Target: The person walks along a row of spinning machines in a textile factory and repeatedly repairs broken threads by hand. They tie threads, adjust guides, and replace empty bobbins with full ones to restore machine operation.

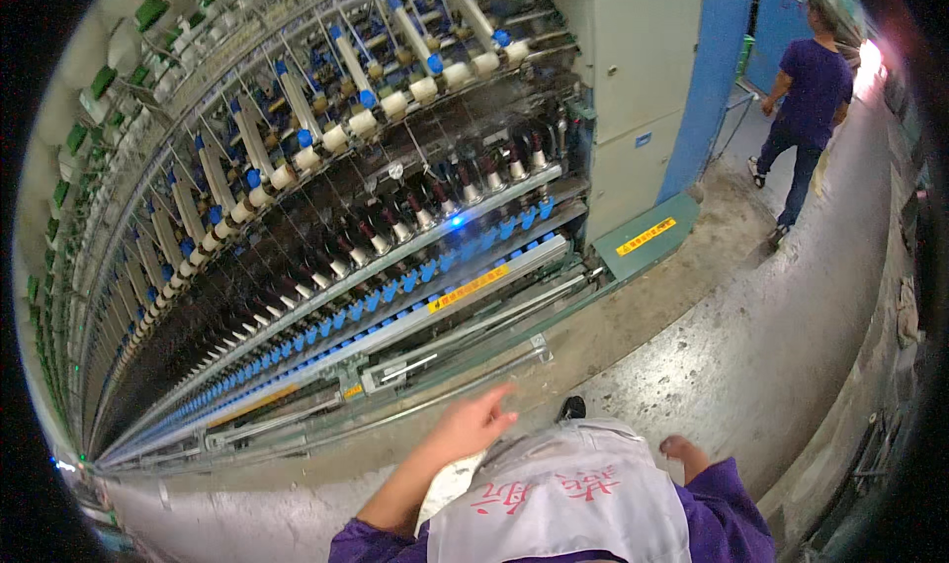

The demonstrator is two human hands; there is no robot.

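Note:
My left hand (474, 427) hangs in front of my apron's left side, with its thumb and a finger apart and nothing visible between them. It is slightly blurred. Low beside my right hip is my right hand (682, 451), its fingers mostly turned out of sight. I wear a pale apron (573, 504) with red lettering over purple sleeves. Neither hand touches the spinning frame (465, 291) on my left. Along that machine runs a row of dark-wound bobbins (418, 210) on spindles, above blue parts and below cream rollers (363, 123).
A blue light (457, 222) glows on the spindle rail. A grey cabinet (643, 88) and a green base cover (647, 237) close off the machine's end. Another person (806, 98) in purple walks up the shiny floor aisle (712, 355). My dark shoe (571, 408) shows below.

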